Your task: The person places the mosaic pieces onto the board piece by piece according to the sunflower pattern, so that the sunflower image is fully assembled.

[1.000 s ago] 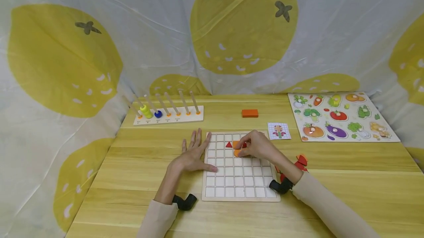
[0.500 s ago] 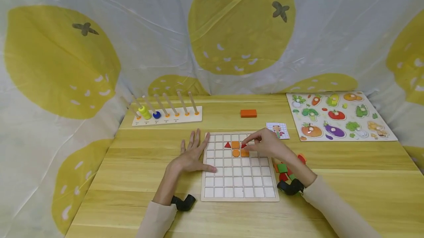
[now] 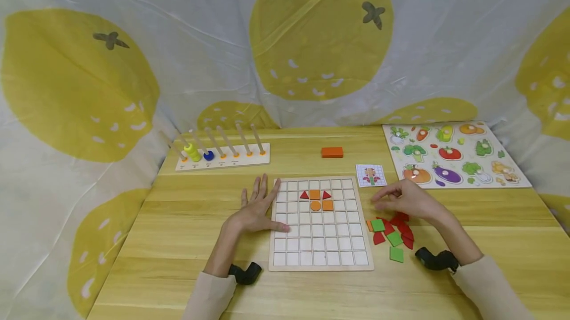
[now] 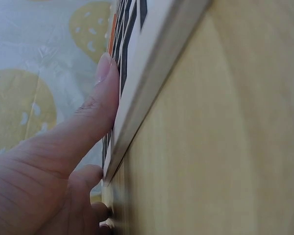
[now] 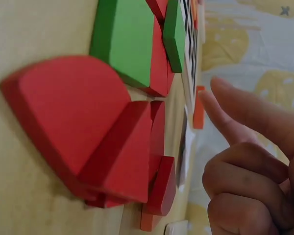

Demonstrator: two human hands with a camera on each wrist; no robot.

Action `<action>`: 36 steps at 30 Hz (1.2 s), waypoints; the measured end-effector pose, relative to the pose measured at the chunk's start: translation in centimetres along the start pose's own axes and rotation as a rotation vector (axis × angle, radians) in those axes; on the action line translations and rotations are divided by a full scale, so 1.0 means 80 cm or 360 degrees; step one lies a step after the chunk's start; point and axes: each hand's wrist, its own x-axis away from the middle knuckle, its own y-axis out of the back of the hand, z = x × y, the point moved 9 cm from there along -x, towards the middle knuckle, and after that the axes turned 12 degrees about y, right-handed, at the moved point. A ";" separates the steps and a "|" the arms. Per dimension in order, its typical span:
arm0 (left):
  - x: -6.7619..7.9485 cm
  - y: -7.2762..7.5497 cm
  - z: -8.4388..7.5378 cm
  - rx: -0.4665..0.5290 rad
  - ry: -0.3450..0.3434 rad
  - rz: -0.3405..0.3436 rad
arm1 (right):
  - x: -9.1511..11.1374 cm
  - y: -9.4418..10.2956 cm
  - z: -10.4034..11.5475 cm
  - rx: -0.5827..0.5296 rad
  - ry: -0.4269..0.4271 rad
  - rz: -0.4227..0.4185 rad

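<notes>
My left hand [image 3: 252, 215] rests with its fingers spread at the left edge of the wooden grid board [image 3: 285, 253]. Its thumb [image 4: 95, 100] lies over the rim of the board. On the grid sit two red triangles, one of them a right-hand triangle [image 3: 326, 195], plus an orange disc [image 3: 315, 205] and two orange squares, including the lower square [image 3: 327, 205]. My right hand [image 3: 407, 199] holds nothing and hovers just beyond a pile of loose pieces. Its thumb and index finger extend slightly apart, the other fingers bent. In the pile are green squares [image 3: 396, 254] and red rounded pieces [image 5: 71, 105].
A printed pattern card [image 3: 371, 175] lies behind the board on the right. Farther back are an orange block [image 3: 332, 152], a peg stand [image 3: 249, 159] with yellow and blue beads, and a vegetable puzzle board [image 3: 472, 161]. A lemon-print cloth [image 3: 213, 38] surrounds the table.
My right hand has let go of the right red triangle in its cell and moved right, off the board to the loose pieces. My left hand has stayed on the board's edge.
</notes>
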 end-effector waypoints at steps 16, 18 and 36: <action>0.000 0.001 0.001 0.0147 -0.0131 -0.0043 | 0.001 -0.042 0.008 -0.0138 0.0112 0.0363; 0.004 0.003 -0.002 0.0150 -0.0113 -0.0027 | 0.003 -0.038 0.007 -0.0110 0.0103 0.0376; 0.002 0.001 -0.002 0.0034 -0.0001 0.0011 | 0.001 -0.019 -0.001 0.0044 -0.0018 0.0142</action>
